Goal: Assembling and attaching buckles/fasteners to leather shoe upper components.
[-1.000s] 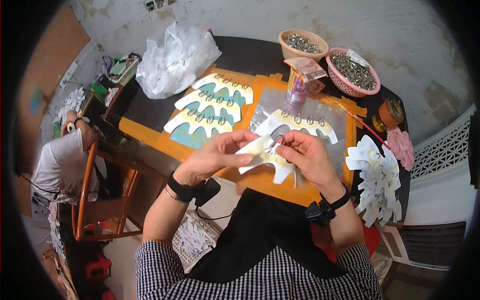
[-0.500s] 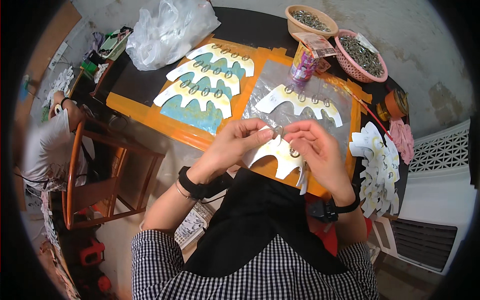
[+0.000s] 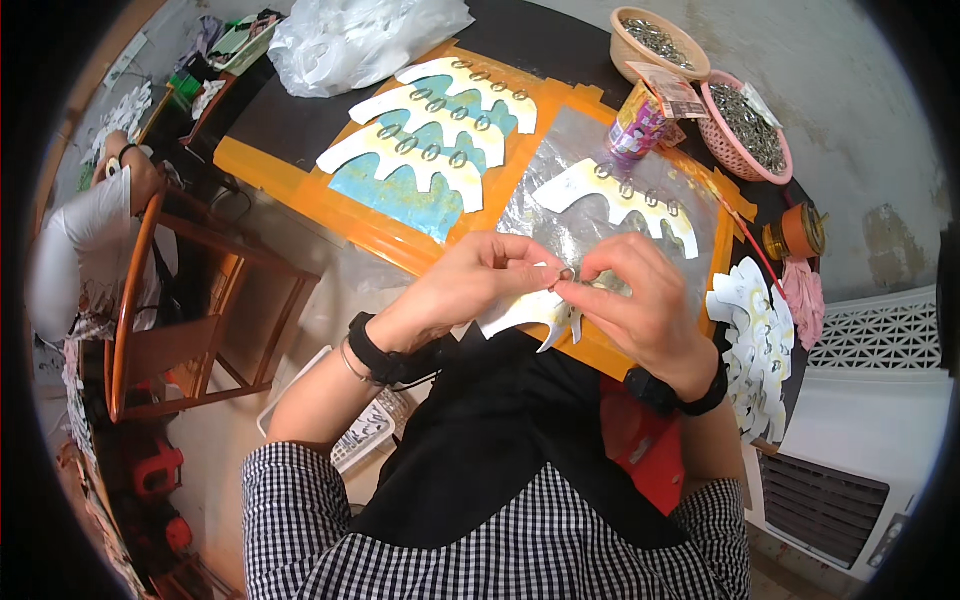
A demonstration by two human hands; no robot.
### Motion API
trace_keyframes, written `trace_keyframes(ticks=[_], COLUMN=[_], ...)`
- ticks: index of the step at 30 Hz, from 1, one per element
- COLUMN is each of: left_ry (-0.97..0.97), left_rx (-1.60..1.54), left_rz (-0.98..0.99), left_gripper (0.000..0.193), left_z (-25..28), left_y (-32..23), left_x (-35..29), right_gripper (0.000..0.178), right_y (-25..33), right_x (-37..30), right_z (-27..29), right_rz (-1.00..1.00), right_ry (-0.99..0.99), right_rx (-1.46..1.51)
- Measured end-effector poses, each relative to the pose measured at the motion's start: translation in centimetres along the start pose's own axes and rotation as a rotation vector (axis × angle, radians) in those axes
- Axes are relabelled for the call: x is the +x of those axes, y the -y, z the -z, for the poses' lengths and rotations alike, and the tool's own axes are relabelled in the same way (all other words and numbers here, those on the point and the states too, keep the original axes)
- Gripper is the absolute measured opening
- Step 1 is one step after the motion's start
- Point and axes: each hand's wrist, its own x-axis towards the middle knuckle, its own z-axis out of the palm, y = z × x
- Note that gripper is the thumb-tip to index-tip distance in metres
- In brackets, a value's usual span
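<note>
Close to my body, my left hand pinches a white scalloped strip with yellow glue-like smears. A small metal ring shows between the fingertips of both hands. My right hand is closed, thumb and forefinger pressed at the ring and the strip's edge. My fingers hide part of the strip, which hangs bent beneath them. Ahead, on clear plastic, lies a similar strip carrying metal rings. Three more such strips lie in overlapping rows on a blue sheet at the left.
A peach bowl and a pink basket of metal pieces stand far right, near a purple cup. Stacked strips lie at the right edge. A plastic bag sits far left. Another person is beyond a wooden chair.
My hands have drawn together, and my right fingertips now meet the left ones at the ring. The strip has bent more. The whole view has shifted slightly.
</note>
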Motion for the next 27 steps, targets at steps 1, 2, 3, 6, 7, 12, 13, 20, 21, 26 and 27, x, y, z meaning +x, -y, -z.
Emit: trace_keyframes(ticks=[1,2,3,6,7,12,13,20,21,26,27], left_ry=[0.042,0.084,0.077,0.080,0.072,0.056,0.053,-0.018,-0.019,-0.043,-0.041], left_rx=[0.060,0.121,0.115,0.189,0.191,0.193,0.142,0.038,0.040,-0.169,-0.166], left_rz=[0.016,0.032,0.031,-0.015,0.011,0.046,-0.004,-0.024,-0.024,-0.141,-0.140], left_gripper=[0.021,0.021,0.021,0.019,0.018,0.018,0.019,0.019,0.019,0.023,0.023], left_z=[-0.1,-0.1,0.0,0.0,0.0,0.5,0.6,0.8,0.6,0.2,0.0], left_y=[-0.7,-1.0,-0.8,-0.2,-0.2,0.4,0.6,0.0,0.1,0.5,0.4], left_x=[-0.4,-0.6,-0.6,-0.5,-0.5,-0.2,-0.1,-0.7,-0.9,-1.4,-1.5], right_gripper=[0.015,0.015,0.013,0.014,0.015,0.019,0.019,0.019,0.019,0.019,0.018], right_y=[0.0,0.0,0.0,0.2,0.2,0.1,0.1,-0.5,-0.5,-0.7,-0.8], right_x=[0.2,0.3,0.5,1.4,1.7,1.7,1.6,1.1,1.2,1.2,1.1], right_z=[0.2,0.4,0.5,0.4,0.3,-0.4,-0.4,-0.2,0.0,0.1,0.0], right_rz=[0.034,0.038,0.064,0.155,0.217,0.321,0.346,0.341,0.357,0.380,0.396], right_ry=[0.055,0.060,0.114,0.189,0.206,0.198,0.200,0.143,0.139,0.102,0.076], right_rx=[-0.004,0.001,0.010,0.017,0.010,-0.056,-0.075,-0.153,-0.165,-0.179,-0.197])
